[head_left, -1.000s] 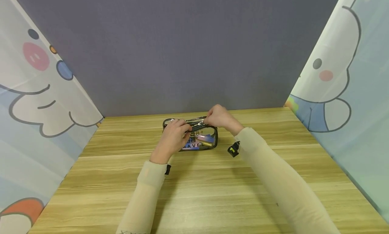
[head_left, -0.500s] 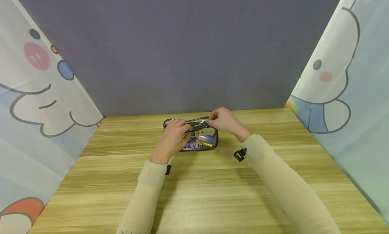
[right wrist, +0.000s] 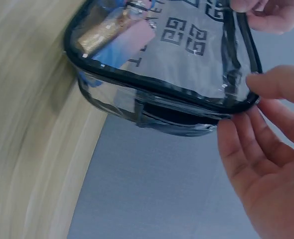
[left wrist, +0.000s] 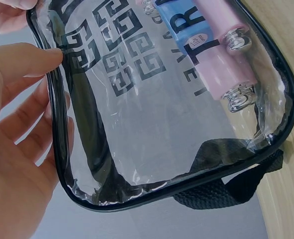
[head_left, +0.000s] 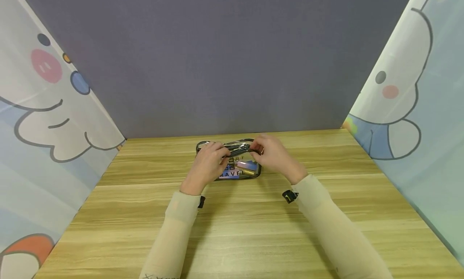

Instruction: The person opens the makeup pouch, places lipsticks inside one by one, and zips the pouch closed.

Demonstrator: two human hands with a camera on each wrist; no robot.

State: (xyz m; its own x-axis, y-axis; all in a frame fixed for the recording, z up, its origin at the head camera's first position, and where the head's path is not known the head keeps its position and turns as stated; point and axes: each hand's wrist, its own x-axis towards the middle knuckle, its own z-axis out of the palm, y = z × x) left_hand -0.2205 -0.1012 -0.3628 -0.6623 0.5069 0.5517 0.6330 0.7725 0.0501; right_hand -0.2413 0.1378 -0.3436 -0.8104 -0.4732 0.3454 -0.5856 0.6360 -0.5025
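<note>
A clear plastic zip pouch with black piping stands near the back of the table. Black square logos and lettering mark its front panel. Inside lie pink-and-blue tubes and a gold-coloured item. My left hand grips the upper edge left of the middle, thumb on the front and fingers behind it. At the upper right corner my right hand pinches the piped edge between thumb and fingers. A black fabric loop sticks out from one end of the pouch.
The wooden table stretches out in front of the pouch. A grey-purple panel rises behind the table's back edge, with cartoon-printed curtains on both sides. Black wrist cameras hang under the sleeves.
My right hand has come down and slightly right, from the zipper area to the pouch's upper right corner. The left hand keeps its grip and the pouch stays in place.
</note>
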